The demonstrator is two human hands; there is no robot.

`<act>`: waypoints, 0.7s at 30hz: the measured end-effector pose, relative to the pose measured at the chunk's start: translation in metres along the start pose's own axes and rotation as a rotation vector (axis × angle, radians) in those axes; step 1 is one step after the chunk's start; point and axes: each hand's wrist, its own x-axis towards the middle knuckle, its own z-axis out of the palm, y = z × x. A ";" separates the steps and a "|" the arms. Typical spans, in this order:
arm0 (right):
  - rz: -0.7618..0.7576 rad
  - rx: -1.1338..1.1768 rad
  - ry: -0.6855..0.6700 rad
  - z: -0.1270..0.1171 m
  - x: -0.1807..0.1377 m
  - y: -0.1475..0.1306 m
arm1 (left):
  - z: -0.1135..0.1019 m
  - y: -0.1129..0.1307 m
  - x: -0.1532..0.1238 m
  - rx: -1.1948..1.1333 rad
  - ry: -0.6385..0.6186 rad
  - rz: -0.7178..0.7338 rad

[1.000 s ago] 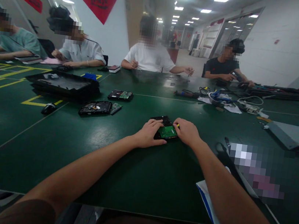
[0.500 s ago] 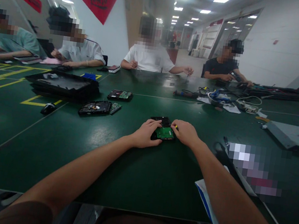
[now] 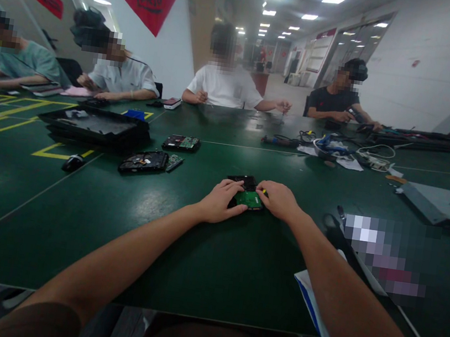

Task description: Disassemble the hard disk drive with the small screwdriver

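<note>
A hard drive (image 3: pixel 251 199) lies on the green table with its green circuit board facing up. My left hand (image 3: pixel 222 201) grips it from the left, fingers over the top and thumb along the near edge. At the drive's right edge, my right hand (image 3: pixel 279 200) is closed around a small tool with a yellow part (image 3: pixel 264 192). Most of that tool is hidden by the fingers, and its tip cannot be made out.
Left of my hands lie an opened hard drive (image 3: pixel 143 162), a loose circuit board (image 3: pixel 174 163), another drive (image 3: pixel 181 143), black trays (image 3: pixel 94 127) and a mouse (image 3: pixel 73 163). To the right are cables (image 3: pixel 331 145) and a grey metal case (image 3: pixel 443 205). Several people sit across the table.
My left thumb has shifted slightly to the right along the near edge of the hard drive. Both hands otherwise stay in place.
</note>
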 end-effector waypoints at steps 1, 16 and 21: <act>-0.009 0.003 0.002 0.001 0.000 0.000 | 0.000 0.000 0.000 0.002 0.003 0.005; -0.056 0.011 0.032 0.003 -0.003 0.005 | 0.000 0.000 -0.001 0.032 0.000 0.008; -0.027 0.012 0.025 0.003 0.000 0.002 | -0.001 0.001 0.000 0.040 -0.003 0.009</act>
